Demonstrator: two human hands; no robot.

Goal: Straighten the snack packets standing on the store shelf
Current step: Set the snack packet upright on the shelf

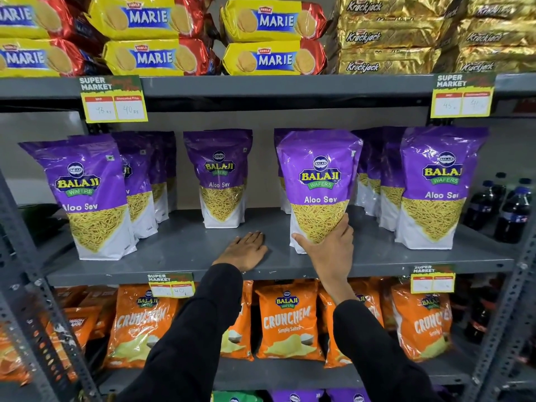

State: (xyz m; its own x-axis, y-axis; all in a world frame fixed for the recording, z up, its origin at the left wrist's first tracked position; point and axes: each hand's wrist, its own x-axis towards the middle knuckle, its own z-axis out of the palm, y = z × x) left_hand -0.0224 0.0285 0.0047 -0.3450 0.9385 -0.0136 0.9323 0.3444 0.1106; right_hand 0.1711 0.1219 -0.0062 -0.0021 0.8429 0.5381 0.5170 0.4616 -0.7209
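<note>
The right hand (330,250) has its grip closed on the lower front of a purple Aloo Sev packet (319,184), thumb at the packet's left bottom corner and fingers wrapped up its right side; the packet stands upright on the grey middle shelf (185,250), just right of centre. The left hand (246,250) lies flat and open, palm down, on bare shelf at about 9 o'clock from the right hand, holding nothing.

Four Aloo Sev packets stand in front: one at far left (90,198), a smaller-looking one set further back (220,178), the held one, and one at far right (435,187). Behind the far-left packet is a row of similar ones, overlapped so their count is unclear; the same goes for those between the held packet and the far-right one.

At 12 o'clock, the upper shelf carries Marie biscuit packs (272,36) and gold Krackjack packs (385,36). At 6 o'clock, orange Crunchem bags (290,320) sit partly hidden by both black sleeves. Dark bottles (513,210) stand at 3 o'clock, cut off by the edge. The price tags' (114,100) handwriting is hard to read.
</note>
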